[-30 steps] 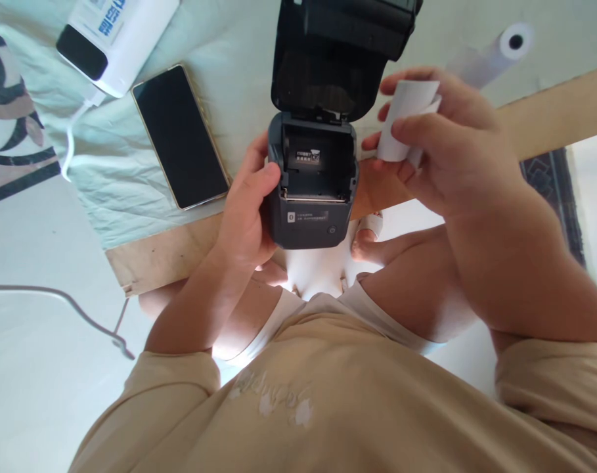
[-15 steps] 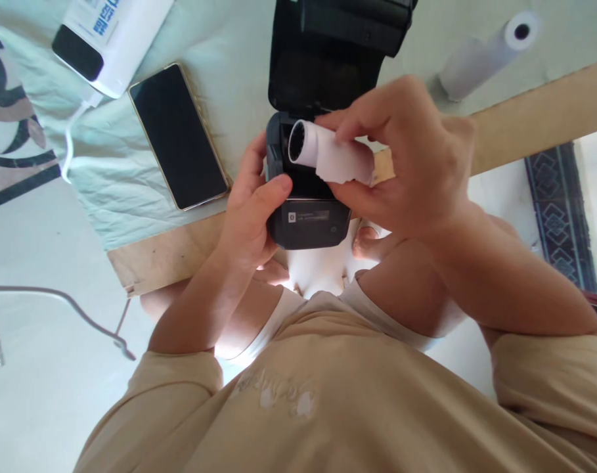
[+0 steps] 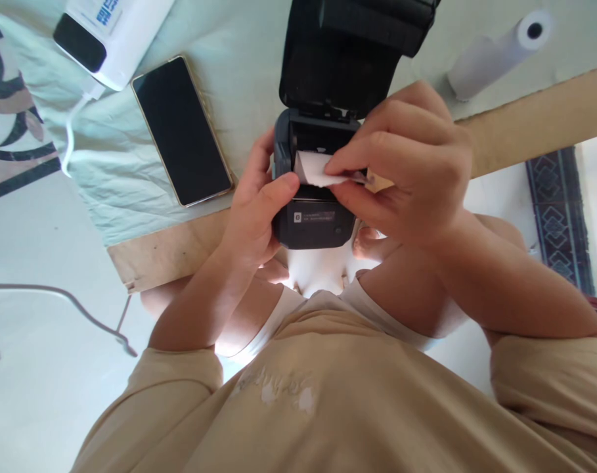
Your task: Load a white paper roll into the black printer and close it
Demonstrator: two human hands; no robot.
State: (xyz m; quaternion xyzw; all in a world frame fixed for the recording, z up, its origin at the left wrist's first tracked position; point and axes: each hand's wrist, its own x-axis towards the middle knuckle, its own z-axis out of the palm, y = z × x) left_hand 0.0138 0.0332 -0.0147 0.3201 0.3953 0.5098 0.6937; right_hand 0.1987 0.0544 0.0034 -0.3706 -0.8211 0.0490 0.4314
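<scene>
While a pale cloth (image 3: 131, 190) covers the wooden counter (image 3: 534, 118), a small black printer (image 3: 314, 223) stands at its near edge, lid (image 3: 345, 66) thrown open. The left hand (image 3: 251, 217) clasps the printer's side in a closed grip. The right hand (image 3: 411, 164) pinches a paper roll (image 3: 314, 169) lying in the open compartment. A phone (image 3: 182, 131) lies left, a spare roll (image 3: 500, 52) right.

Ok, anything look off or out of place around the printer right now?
Nothing looks damaged or spilled. The printer has its lid open, the left hand steadies its side, and the right hand holds a paper roll at the open bay. A spare roll lies on its side on the cloth.
</scene>
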